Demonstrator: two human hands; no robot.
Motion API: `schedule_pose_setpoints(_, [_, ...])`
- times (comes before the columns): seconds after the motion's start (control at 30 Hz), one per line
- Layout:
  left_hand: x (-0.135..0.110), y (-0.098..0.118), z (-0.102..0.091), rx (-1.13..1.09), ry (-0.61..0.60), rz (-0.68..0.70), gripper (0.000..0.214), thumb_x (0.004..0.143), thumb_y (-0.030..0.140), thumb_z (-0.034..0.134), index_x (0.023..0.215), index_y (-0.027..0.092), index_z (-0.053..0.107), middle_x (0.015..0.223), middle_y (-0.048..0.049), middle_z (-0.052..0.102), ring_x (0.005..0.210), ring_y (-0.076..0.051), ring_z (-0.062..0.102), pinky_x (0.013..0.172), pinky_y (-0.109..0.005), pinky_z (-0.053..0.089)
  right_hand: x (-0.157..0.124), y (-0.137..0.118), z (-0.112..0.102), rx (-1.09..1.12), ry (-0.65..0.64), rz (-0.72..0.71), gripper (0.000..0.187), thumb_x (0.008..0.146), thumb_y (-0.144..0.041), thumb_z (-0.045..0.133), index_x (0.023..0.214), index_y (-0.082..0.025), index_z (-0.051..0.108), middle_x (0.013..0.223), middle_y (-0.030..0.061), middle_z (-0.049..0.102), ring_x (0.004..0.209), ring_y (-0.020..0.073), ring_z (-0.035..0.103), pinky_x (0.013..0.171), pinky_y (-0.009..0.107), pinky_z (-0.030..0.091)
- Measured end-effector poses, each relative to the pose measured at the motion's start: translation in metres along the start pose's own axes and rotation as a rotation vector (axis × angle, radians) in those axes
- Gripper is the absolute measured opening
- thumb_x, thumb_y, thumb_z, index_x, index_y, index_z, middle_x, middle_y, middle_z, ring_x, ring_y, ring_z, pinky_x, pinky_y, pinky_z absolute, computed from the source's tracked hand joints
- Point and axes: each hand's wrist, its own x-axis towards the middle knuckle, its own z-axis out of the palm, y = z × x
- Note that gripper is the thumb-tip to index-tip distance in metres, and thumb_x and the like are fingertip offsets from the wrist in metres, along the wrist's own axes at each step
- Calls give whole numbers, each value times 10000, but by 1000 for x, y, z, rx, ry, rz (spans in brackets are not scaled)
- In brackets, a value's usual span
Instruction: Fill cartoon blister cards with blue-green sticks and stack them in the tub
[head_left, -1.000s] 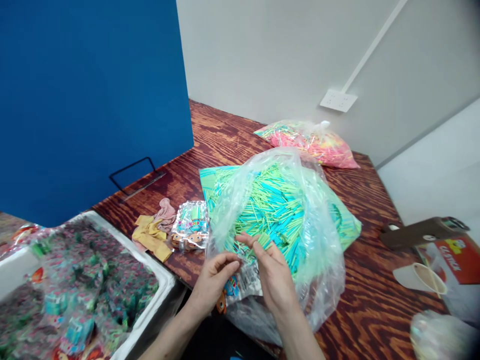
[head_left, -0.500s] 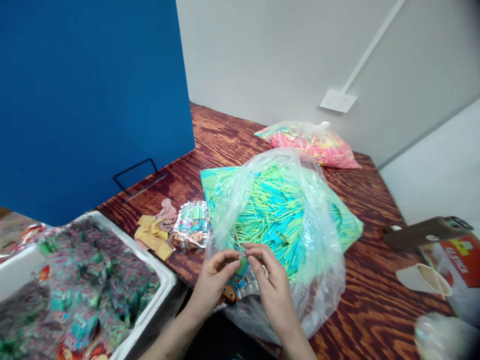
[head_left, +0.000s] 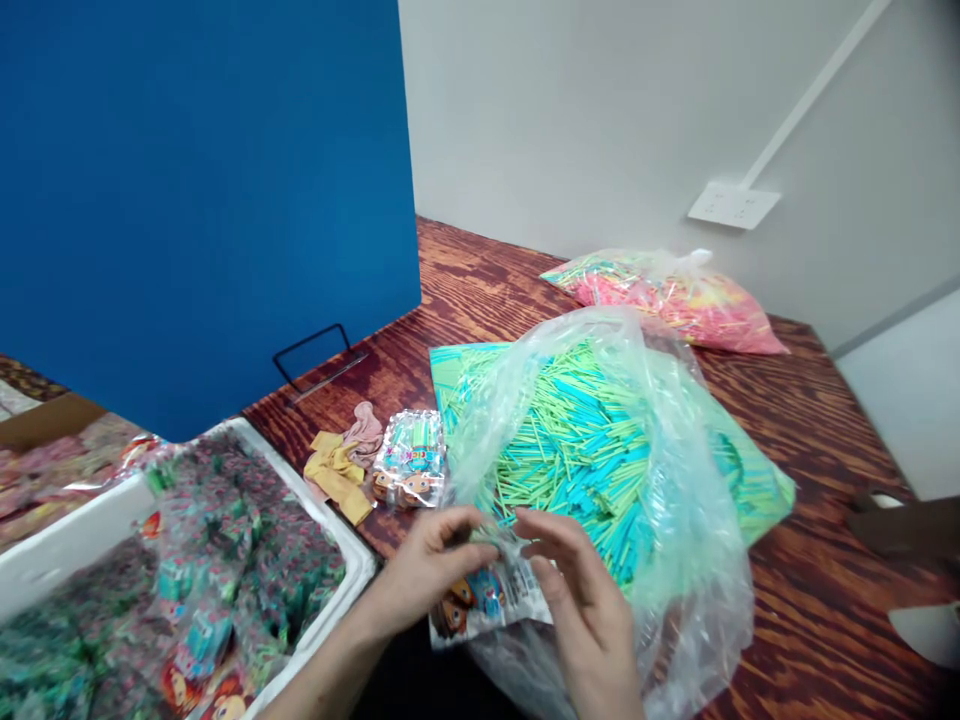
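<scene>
In the lower middle, my left hand [head_left: 439, 560] pinches the top edge of a small printed silver packet [head_left: 495, 595] with cartoon faces on it. My right hand [head_left: 589, 605] is just right of the packet, thumb and fingers apart, with nothing visible between them. Both hands are over the near side of a large clear plastic bag [head_left: 694, 540], which lies open. Inside the bag is a heap of thin green and blue sticks [head_left: 577, 440]. Another silver packet [head_left: 410, 455] with the same sort of print lies on the table, left of the bag.
Yellow and pink finger cots or cloth pieces [head_left: 337, 475] lie beside the silver packet. A white foam box [head_left: 360, 560] full of packets stands at lower left. Behind are a tied bag of pink sticks [head_left: 675, 300] and a blue panel [head_left: 210, 200]. A dark bottle [head_left: 907, 525] is far right.
My view has swung left, so everything sits further right. My right fingers have come apart from the pinch beside the left hand. More of the packet's printed front shows.
</scene>
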Motion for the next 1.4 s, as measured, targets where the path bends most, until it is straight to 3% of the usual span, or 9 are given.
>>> schedule_pose_setpoints(0.1, [22,7,-31,14,254,41,267,736,363,740,907,164,690,836,-27,683,735,-164,604,670,-259,472,5,12,-10,11,123,127,224,925,-365,569,1074,-234,672,1059,81,708,969,235,659,832,331,515])
schedule_pose_setpoints(0.2, [53,3,-61,129,490,125,289,730,411,720,848,161,636,733,12,611,649,-134,549,626,-241,434,12,33,-22,-103,96,170,217,938,-377,540,966,-210,676,963,70,713,907,226,658,796,318,499])
schedule_pose_setpoints(0.33, [88,-14,-85,766,735,115,218,777,388,632,753,172,629,675,-4,560,700,-191,554,682,-288,426,21,64,-30,-458,1,-20,212,980,-252,449,996,-196,653,960,68,674,916,219,607,825,333,452])
schedule_pose_setpoints(0.47, [95,-30,-89,1275,803,11,384,816,393,605,1117,161,660,1011,-136,650,1043,-335,565,909,-433,408,38,78,-30,-896,-204,-204,206,941,-98,456,963,-168,649,918,82,641,900,236,540,809,347,416])
schedule_pose_setpoints(0.6, [80,-33,-90,1258,919,83,554,871,449,549,1335,145,540,1178,-179,603,1160,-366,524,976,-477,382,58,80,-30,-1243,-344,-312,154,872,-53,534,862,-167,638,901,91,611,876,251,492,773,363,374])
schedule_pose_setpoints(0.8, [49,-31,-95,1061,874,247,400,887,440,525,1186,200,638,1101,-100,628,1125,-293,564,1003,-425,413,74,79,-24,-1377,-406,-413,126,870,-81,546,923,-155,632,950,112,593,901,263,461,756,377,342])
schedule_pose_setpoints(1.03, [37,-32,-87,903,780,310,326,874,431,555,1058,193,681,1059,-69,657,1074,-259,588,1002,-405,419,80,87,0,-1470,-487,-480,130,870,-80,519,901,-138,631,928,136,603,912,283,477,808,419,345])
schedule_pose_setpoints(1.23, [34,-26,-86,791,774,296,341,862,427,575,1075,180,673,1097,-81,660,1095,-257,582,1009,-407,415,92,91,-12,-1403,-550,-545,112,880,-96,506,902,-151,601,891,112,602,852,270,485,751,396,351])
schedule_pose_setpoints(1.4, [25,-15,-72,774,733,327,295,887,403,562,1055,184,668,1087,-80,653,1092,-243,584,1007,-395,415,94,84,-24,-1225,-520,-553,155,866,-70,477,957,-150,574,889,92,606,831,240,480,840,392,356])
